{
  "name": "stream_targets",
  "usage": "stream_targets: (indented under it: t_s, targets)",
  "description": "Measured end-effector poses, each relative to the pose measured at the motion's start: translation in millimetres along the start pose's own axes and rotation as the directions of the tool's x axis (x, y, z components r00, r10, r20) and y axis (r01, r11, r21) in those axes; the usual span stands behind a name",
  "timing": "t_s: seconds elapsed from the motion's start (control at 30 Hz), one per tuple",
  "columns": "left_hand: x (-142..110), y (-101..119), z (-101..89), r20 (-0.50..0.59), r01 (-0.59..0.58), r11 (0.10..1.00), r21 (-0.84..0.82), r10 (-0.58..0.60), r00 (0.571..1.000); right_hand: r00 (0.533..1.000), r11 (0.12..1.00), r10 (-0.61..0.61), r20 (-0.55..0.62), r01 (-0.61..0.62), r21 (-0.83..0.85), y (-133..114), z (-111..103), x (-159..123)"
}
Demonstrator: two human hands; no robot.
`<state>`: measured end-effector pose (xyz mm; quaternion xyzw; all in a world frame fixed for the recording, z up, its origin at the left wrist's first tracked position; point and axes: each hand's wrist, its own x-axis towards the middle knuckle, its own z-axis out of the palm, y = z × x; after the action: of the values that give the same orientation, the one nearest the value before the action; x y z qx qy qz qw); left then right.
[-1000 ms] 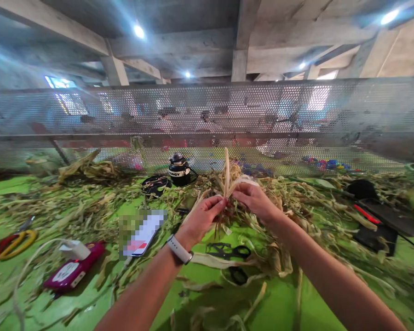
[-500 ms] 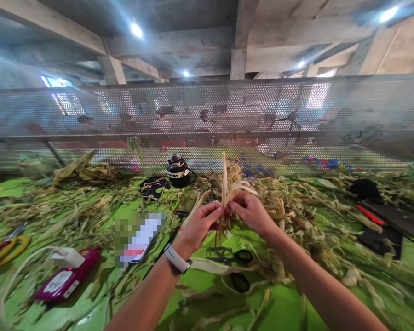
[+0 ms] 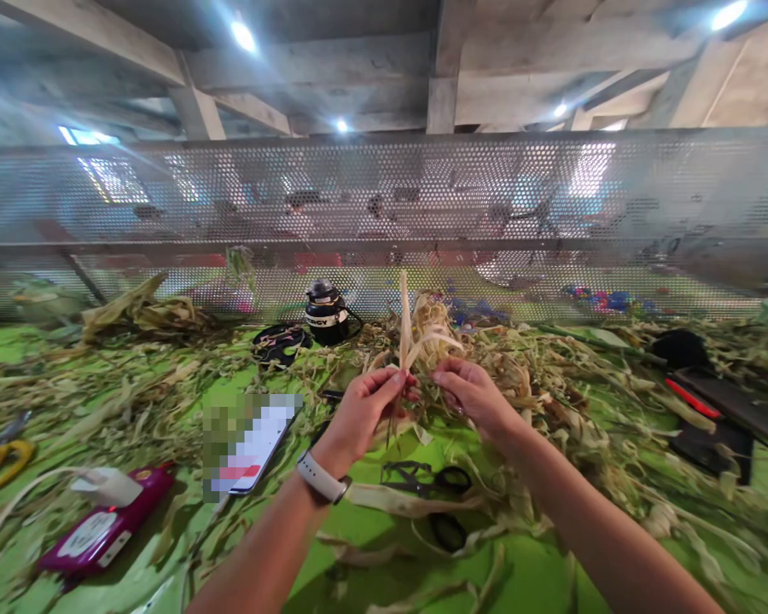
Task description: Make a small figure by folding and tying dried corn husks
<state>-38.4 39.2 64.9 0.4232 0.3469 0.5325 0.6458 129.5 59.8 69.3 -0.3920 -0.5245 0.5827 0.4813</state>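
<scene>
My left hand (image 3: 362, 419), with a white watch strap (image 3: 323, 479) at the wrist, pinches the base of several pale dried corn husk strips (image 3: 405, 324). One strip stands upright and others bend over to the right. A short gap separates it from my right hand (image 3: 480, 396), whose thumb and fingers are pressed together. Whatever those fingertips hold, if anything, is too small to make out. Below the hands, black-handled scissors (image 3: 426, 479) lie among loose husk pieces, and a heap of dry husk (image 3: 432, 315) rises behind them.
Left of my hands lie a phone (image 3: 265, 448), a purple power strip (image 3: 112, 524) with a white plug, and yellow-handled scissors (image 3: 9, 467). A black bottle (image 3: 326, 314) stands before the perforated metal screen (image 3: 384, 196). Husk scraps cover much of the green table (image 3: 313, 588).
My right hand has come away from the husk strips and moved slightly right, opening a gap between the hands. My left hand has shifted a little left, still pinching the strips.
</scene>
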Motion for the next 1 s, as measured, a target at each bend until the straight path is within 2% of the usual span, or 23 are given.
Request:
stream_targets:
  t_s: [0.13,0.2,0.33,0.43,0.53,0.6,0.8,0.9,1.0]
  targets:
    - [-1.8,12.6,-6.6,-0.005,-0.029,0.959,-0.283,0.028,1.000,0.994,0.995,-0.025,-0.108,0.035,0.090,1.7,-9.3,5.1]
    - [-2.8,18.0,-10.6,0.041,-0.014,0.920,-0.391,0.032,0.999,0.994,0.983,-0.001,-0.111,0.022,0.183,2.6,-14.5,8.4]
    - [-1.1,23.5,-19.3,0.090,0.038,0.865,-0.501,0.008,0.996,0.997,0.928,0.030,-0.065,-0.003,0.373,0.1,-25.8,15.8]
    - [2.4,30.0,-28.2,0.063,0.039,0.771,-0.636,0.002,0.998,0.998,0.908,-0.024,-0.066,0.049,0.415,-8.3,-38.1,18.8]
    - [4.9,42.6,-41.3,-0.007,-0.040,0.648,-0.760,0.053,0.999,0.991,0.890,-0.085,-0.107,0.123,0.438,-19.9,-55.8,18.5]
    - [5.6,52.0,-52.1,-0.059,-0.097,0.607,-0.789,0.082,0.995,0.983,0.886,-0.115,-0.144,0.167,0.432,-27.7,-70.2,17.7]
    - [5.1,70.0,-76.2,-0.194,-0.254,0.586,-0.770,0.165,0.967,0.943,0.904,-0.164,-0.288,0.261,0.339,-41.5,-109.6,19.3]
    - [4.4,73.8,-77.7,-0.199,-0.273,0.566,-0.778,0.190,0.961,0.922,0.930,-0.171,-0.347,0.268,0.252,-40.2,-114.7,20.6]
    - [1.6,79.8,-80.6,-0.200,-0.262,0.586,-0.766,0.170,0.965,0.929,0.962,-0.146,-0.341,0.214,0.172,-40.5,-113.2,19.3]
